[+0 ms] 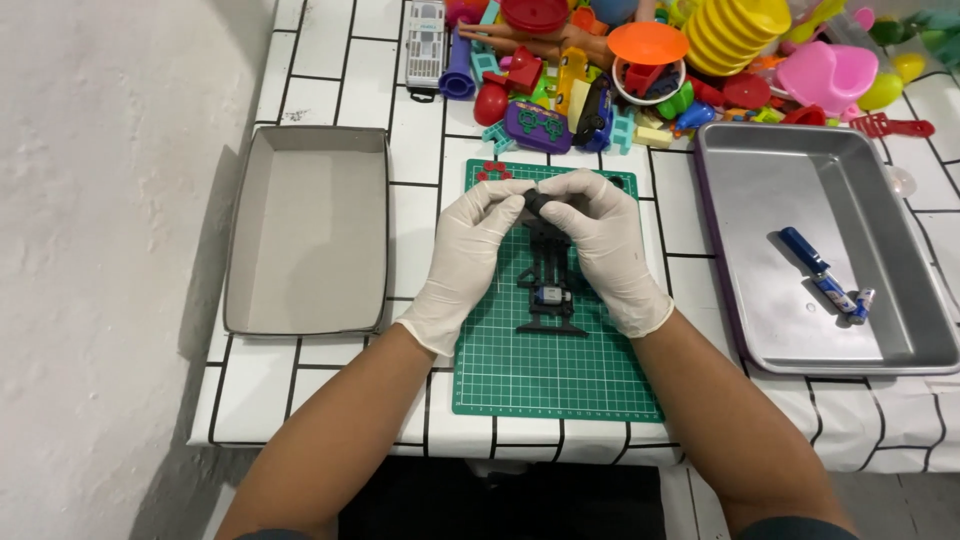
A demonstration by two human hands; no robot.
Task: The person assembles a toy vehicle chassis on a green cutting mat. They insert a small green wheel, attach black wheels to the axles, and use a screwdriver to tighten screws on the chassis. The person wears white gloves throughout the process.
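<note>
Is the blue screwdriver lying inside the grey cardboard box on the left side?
No, the blue screwdriver lies in the metal tray on the right; the cardboard box holds nothing.

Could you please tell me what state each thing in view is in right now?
Left hand: gloved, gripping the black toy frame.
Right hand: gloved, gripping the same frame.
Black toy frame: bare chassis, lying on the mat.
Green cutting mat: flat on the table.
Cardboard tray: empty.
Metal tray: holds a blue screwdriver.
Toy pile: heaped, unsorted.
</note>
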